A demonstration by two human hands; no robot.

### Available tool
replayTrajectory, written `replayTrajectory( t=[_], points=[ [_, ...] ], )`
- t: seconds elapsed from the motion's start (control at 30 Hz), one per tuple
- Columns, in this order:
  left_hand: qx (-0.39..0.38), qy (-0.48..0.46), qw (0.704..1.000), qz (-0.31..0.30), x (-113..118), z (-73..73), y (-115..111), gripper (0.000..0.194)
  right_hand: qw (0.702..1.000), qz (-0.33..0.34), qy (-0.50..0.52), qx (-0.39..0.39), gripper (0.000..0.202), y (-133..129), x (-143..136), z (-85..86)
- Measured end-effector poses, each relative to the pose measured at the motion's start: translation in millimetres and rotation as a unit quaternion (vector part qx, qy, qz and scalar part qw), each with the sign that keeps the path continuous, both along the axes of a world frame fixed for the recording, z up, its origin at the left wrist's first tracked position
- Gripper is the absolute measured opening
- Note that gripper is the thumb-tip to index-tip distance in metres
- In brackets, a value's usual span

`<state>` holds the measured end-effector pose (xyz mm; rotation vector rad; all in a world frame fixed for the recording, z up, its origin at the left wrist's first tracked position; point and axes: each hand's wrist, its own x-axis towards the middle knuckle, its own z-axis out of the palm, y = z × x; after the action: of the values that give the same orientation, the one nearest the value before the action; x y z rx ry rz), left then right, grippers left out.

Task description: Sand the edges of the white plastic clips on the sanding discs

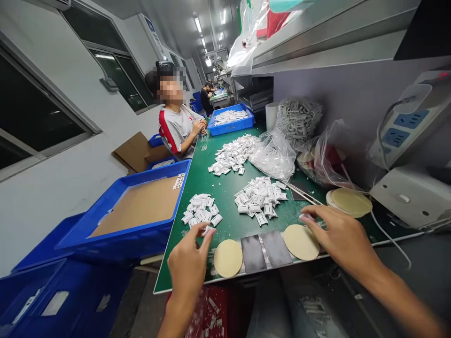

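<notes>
My left hand (188,265) is closed in a pinch on a small white plastic part (207,230), just above the table's near left corner. My right hand (336,230) also pinches a small pale piece (307,217), mostly covered by the fingers; its kind is unclear. Below the hands lie a left round cream sanding disc (228,258) and a right disc (301,241), with two dark grey rectangular sheets (252,253) between them. A small pile of white plastic parts (200,210) sits beyond my left hand, and a larger pile (260,197) lies centrally.
Farther back are another heap of parts (232,155), a clear plastic bag (275,155) and a blue tray (230,124). A co-worker (179,126) sits at the left edge. Blue crates (123,239) stand left; more discs (352,203) and a power strip (405,122) are right.
</notes>
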<state>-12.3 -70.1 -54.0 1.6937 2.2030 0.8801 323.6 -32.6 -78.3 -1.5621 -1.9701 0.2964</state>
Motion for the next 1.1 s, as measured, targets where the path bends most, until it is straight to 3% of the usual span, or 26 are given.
replayTrajectory(
  t=[0.1, 0.2, 0.3, 0.37, 0.43, 0.5, 0.57, 0.67, 0.73, 0.83, 0.93, 1.03, 1.1],
  points=[
    [-0.058, -0.068, 0.991, -0.096, 3, 0.7, 1, 0.026, 0.995, 0.076, 0.021, -0.059, 0.021, 3, -5, 2.3],
    [-0.072, -0.033, 0.993, -0.085, 0, -1.7, 0, 0.023, 0.999, 0.030, 0.012, -0.043, 0.024, 10, -1, 2.1],
    [-0.115, -0.046, 0.986, -0.109, -5, -3.4, -1, 0.023, 0.998, 0.049, 0.008, -0.050, 0.019, 16, 5, -0.4],
    [-0.073, 0.003, 0.997, -0.026, -6, -1.5, -1, 0.022, 1.000, 0.013, 0.007, -0.015, 0.020, 16, 6, -0.6],
    [0.040, 0.028, 0.995, 0.090, -3, 2.5, -1, 0.025, 0.998, -0.055, 0.015, 0.041, 0.026, 12, 2, 1.6],
    [0.103, -0.098, 0.986, 0.087, 3, 6.9, 0, 0.031, 0.995, -0.068, 0.051, 0.051, 0.028, 2, -6, 6.0],
    [0.085, -0.318, 0.944, 0.012, 13, 9.7, 1, 0.036, 0.992, -0.048, 0.119, 0.015, 0.027, -12, -19, 11.3],
    [0.033, -0.552, 0.833, -0.028, 31, 10.3, 0, 0.041, 0.973, -0.015, 0.222, -0.064, 0.031, -33, -39, 18.7],
    [0.013, -0.614, 0.788, -0.040, 41, 9.4, -3, 0.040, 0.961, 0.003, 0.263, -0.090, 0.031, -43, -51, 23.4],
    [-0.008, -0.637, 0.768, -0.063, 47, 6.9, -8, 0.037, 0.950, 0.027, 0.293, -0.102, 0.028, -50, -60, 28.5],
    [-0.009, -0.593, 0.802, -0.071, 43, 4.5, -6, 0.035, 0.951, 0.060, 0.283, -0.109, 0.029, -49, -61, 27.0],
    [-0.004, -0.414, 0.902, -0.121, 39, 4.5, 16, 0.033, 0.969, 0.056, 0.227, -0.085, 0.028, -31, -57, 19.4],
    [0.015, -0.274, 0.945, -0.179, 42, 5.7, 44, 0.035, 0.982, 0.031, 0.180, -0.043, 0.027, -6, -58, 15.5]
  ],
)
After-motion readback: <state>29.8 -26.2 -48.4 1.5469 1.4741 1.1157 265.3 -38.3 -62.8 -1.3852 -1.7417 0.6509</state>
